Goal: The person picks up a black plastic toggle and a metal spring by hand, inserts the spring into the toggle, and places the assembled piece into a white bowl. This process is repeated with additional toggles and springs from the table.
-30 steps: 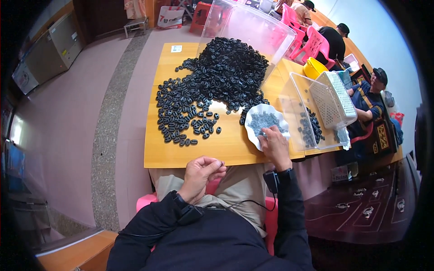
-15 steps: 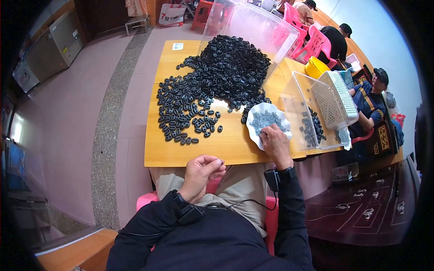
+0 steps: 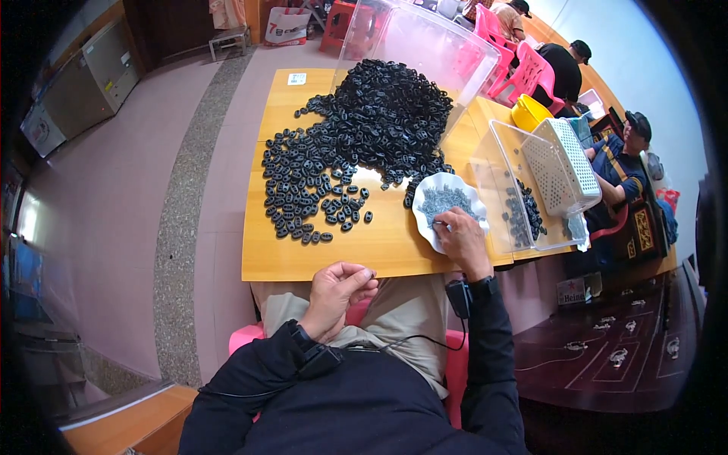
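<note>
My left hand (image 3: 339,297) is closed in front of the table's near edge, thumb and forefinger pinching a small dark piece (image 3: 373,274) too small to make out clearly. My right hand (image 3: 465,241) reaches over the near side of a white bowl with a wavy rim (image 3: 428,233). Its fingertips are closed together at the small grey, metallic-looking bits (image 3: 445,199) in the bowl; what lies between them is hidden. Beyond both hands, a large heap of black oval pieces with two holes (image 3: 390,114) covers the back of the table, with looser ones (image 3: 292,186) spread at its left.
A tipped clear plastic bin (image 3: 462,42) stands behind the heap. To the right, another clear box (image 3: 493,193) holds black pieces (image 3: 523,212), beside a white perforated basket (image 3: 565,167) and a yellow basin (image 3: 531,114). A person in a cap (image 3: 622,167) sits at the right; others sit farther back.
My right hand has shifted very slightly at the bowl, its fingertips still among the grey bits. The left hand keeps its pinch in nearly the same place.
</note>
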Demonstrator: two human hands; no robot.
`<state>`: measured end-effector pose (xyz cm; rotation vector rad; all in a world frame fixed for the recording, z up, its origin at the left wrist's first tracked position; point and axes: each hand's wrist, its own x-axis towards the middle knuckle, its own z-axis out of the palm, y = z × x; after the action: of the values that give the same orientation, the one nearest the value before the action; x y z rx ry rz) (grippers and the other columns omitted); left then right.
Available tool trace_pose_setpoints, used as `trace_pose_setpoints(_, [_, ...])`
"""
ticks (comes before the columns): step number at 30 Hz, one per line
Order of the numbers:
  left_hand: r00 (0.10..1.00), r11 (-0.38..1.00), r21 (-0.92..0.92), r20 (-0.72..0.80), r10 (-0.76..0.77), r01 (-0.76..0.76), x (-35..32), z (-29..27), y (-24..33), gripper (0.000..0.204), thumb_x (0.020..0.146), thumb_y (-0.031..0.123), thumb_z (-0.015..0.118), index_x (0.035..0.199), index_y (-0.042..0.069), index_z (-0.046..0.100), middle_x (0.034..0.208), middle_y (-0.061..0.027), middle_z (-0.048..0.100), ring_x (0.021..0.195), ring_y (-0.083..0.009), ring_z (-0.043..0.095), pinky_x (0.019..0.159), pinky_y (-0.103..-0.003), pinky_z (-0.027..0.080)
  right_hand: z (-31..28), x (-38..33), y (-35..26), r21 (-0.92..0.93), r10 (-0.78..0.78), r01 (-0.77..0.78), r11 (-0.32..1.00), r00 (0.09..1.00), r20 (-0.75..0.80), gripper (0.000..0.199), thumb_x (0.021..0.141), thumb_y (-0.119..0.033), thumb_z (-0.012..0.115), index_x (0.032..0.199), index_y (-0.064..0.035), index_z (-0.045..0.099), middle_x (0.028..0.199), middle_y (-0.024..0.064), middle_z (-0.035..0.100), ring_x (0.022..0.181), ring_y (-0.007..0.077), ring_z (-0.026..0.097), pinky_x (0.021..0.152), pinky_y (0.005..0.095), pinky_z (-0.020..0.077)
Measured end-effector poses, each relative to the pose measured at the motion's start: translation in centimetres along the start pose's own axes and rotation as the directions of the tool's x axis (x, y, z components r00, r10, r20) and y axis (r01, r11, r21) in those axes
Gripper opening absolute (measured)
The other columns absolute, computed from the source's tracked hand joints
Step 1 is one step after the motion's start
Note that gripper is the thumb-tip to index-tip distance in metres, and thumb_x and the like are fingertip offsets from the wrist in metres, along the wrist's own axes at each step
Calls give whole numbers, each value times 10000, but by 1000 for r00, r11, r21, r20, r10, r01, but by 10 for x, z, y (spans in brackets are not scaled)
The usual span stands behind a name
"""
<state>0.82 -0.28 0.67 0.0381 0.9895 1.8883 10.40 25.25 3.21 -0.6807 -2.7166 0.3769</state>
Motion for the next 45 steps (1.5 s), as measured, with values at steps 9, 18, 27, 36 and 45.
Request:
trace_pose_setpoints(9, [1000,1000,9,0,-6,6,0,-1,-1,64,886,47,608,929,0,604,880,-97,653,750,-143,645,716,-265,559,0,2,7,14,-34,34,999,999,13,129,804,-121,630,903,-40,646,870,129,614,825,334,609,728,402,480])
trace_pose_setpoints(18, [1000,1000,4,-10,-10,10,1,0,-3,57,883,48,611,920,4,607,865,-90,653,745,-141,644,711,-269,559,-1,15,13,-119,48,-47,992,999,8,149,853,-182,572,942,-75,626,929,138,592,839,369,605,743,458,483])
trace_pose_setpoints(27, [1000,1000,7,6,-6,6,1,-2,-2,61,888,54,608,916,0,612,867,-90,651,748,-142,639,711,-268,556,4,13,17,-98,8,-9,995,1000,-4,118,861,-166,563,885,-59,607,897,152,587,831,375,603,725,469,479])
trace_pose_setpoints(36, [1000,1000,4,6,-6,6,1,-2,-2,65,892,58,604,918,-1,612,863,-88,650,752,-140,638,713,-267,555,7,5,20,-7,8,-8,1000,997,-76,106,882,-141,551,897,-36,547,870,173,586,829,395,572,716,450,450])
trace_pose_setpoints(45, [1000,1000,20,-8,-19,19,1,4,-5,61,891,55,603,922,2,607,871,-88,650,745,-142,641,707,-269,559,-6,-7,34,-74,33,-36,997,998,-44,155,855,-198,573,858,-45,599,858,169,605,805,375,599,706,458,473])
